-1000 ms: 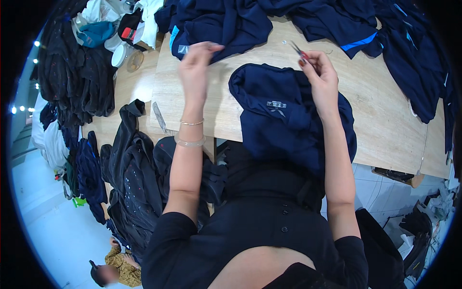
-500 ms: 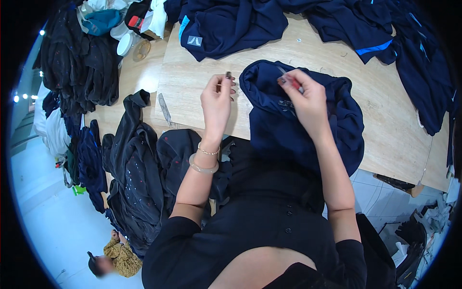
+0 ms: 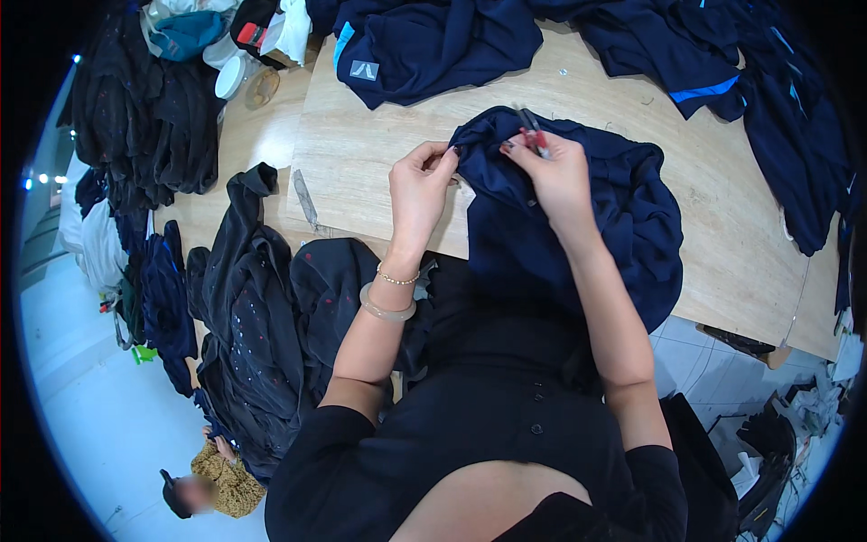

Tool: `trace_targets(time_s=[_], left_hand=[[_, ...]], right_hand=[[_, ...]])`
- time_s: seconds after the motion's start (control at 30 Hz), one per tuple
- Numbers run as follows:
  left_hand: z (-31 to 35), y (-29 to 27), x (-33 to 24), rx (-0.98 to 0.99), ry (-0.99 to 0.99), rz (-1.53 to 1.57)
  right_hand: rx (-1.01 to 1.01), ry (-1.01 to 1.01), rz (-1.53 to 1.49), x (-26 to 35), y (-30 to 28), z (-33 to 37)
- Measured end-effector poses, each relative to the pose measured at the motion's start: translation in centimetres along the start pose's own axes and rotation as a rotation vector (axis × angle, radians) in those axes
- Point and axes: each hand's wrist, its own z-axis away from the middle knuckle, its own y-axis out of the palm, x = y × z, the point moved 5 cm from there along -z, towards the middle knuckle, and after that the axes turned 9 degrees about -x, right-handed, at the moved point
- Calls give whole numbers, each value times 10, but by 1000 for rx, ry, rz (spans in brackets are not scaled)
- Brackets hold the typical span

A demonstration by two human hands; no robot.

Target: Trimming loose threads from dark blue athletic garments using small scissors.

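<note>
A navy blue garment (image 3: pixel 632 217) lies bunched at the table's near edge and partly hangs over it. My left hand (image 3: pixel 417 194) is closed in a pinch at the garment's upper left edge, with thumb and forefinger on the cloth. Over the middle of the cloth, my right hand (image 3: pixel 562 176) is closed round a pair of thread snips (image 3: pixel 535 133) with red on the grip. The blades point up and away from me. The fingertips of my right hand are close to the cloth; whether they pinch it I cannot tell.
More navy garments (image 3: pixel 442 45) with light blue trim cover the table's far side. Dark spotted garments (image 3: pixel 253 298) hang at the left edge; others (image 3: pixel 144 108) are piled behind. A thin grey strip (image 3: pixel 304 197) lies on the wooden table (image 3: pixel 361 135). Another person (image 3: pixel 221 479) is at lower left.
My left hand has come right and onto the garment's edge from above the bare table. My right hand has shifted slightly left, and the snips now point upward.
</note>
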Motion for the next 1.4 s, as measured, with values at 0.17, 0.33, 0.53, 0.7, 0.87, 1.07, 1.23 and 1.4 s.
trace_targets(time_s=[0.17,0.33,0.53,0.7,0.87,1.07,1.23,1.4], left_hand=[[2,0,-3,-9,-35,0],[30,14,-59,-117,609,-264],[29,29,-47,-81,654,-321],[24,17,-35,-176,477,-224],[23,13,-32,-152,397,-208],[22,11,-31,-134,377,-164],[23,11,-32,-118,333,-128],[24,11,-29,-103,336,-96]], right_hand=[[133,191,-149,18,-18,7],[126,10,-146,18,-11,6],[207,-204,131,32,-2,14],[344,318,-91,30,-17,27],[423,526,-178,21,-11,39],[509,727,-311,12,2,44],[497,780,-363,0,12,43],[457,804,-400,-1,20,42]])
